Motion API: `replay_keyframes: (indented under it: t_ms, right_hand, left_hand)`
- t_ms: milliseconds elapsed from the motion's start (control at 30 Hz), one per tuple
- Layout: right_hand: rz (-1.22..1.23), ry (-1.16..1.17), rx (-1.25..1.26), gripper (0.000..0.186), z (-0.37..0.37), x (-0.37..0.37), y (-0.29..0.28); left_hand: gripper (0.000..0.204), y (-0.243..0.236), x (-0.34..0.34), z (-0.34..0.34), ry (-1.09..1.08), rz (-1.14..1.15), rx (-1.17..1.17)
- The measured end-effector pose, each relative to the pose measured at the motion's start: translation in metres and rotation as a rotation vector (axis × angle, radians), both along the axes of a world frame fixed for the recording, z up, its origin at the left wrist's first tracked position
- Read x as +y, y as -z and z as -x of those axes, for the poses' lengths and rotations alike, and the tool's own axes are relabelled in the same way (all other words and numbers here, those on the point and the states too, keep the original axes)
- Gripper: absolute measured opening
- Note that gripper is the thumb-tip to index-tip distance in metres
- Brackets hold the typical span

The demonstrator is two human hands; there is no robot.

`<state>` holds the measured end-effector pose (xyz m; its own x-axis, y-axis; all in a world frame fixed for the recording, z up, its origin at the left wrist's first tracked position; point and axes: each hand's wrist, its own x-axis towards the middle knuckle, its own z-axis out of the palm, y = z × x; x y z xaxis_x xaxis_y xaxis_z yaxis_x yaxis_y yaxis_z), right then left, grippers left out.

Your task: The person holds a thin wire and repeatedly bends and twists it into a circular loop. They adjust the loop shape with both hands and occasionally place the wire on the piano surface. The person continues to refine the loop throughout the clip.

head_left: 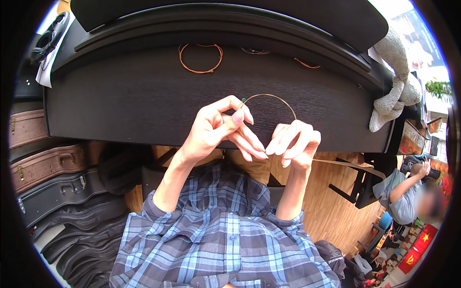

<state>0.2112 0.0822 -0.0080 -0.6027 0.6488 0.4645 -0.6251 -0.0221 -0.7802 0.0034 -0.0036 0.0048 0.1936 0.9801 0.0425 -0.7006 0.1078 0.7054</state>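
Note:
A bronze-coloured instrument string (280, 99) arches between my two hands in front of the black surface. My left hand (216, 127) pinches one end between thumb and forefinger, beside a small green ball end (243, 100); its other fingers stretch toward the right hand. My right hand (295, 141) is closed on the string farther along, fingers curled, and a thin length trails off to the right past its wrist. The fingertips of both hands come close together or touch. Farther back lie a coiled copper-coloured string (212, 71), a silvery string (255, 51) and a short orange-toned string (307, 65).
The strings lie on a black piano-like top (120, 101) with a raised ledge behind. A grey plush toy (394, 98) hangs at its right end. Instrument cases (53, 163) are stacked at the left. A seated person (401, 197) is at the right, above a wooden floor (317, 206).

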Motion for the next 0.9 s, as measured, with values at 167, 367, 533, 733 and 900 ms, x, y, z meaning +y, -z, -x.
replay_keyframes:
  t_ms: [167,367,533,733,900]
  right_hand:
    - [0.142,0.148,0.046,0.023,0.004,-0.002,0.002]
    - [0.137,0.371,-0.252,0.040,0.008,-0.007,-0.007]
    - [0.061,0.412,-0.358,0.034,0.012,-0.007,-0.011]
    - [0.013,0.427,-0.313,0.031,0.013,-0.009,-0.009]
    - [-0.075,0.448,-0.454,0.036,0.018,-0.013,-0.013]
  left_hand:
    - [0.025,-0.004,0.000,-0.009,-0.044,-0.029,0.121]
    - [0.021,-0.004,-0.001,-0.008,-0.048,-0.063,0.052]
    - [0.022,-0.003,-0.002,-0.008,-0.066,-0.078,0.060]
    - [0.022,-0.003,-0.002,-0.008,-0.086,-0.074,0.073]
    - [0.023,0.000,-0.002,-0.008,-0.115,-0.087,0.044]
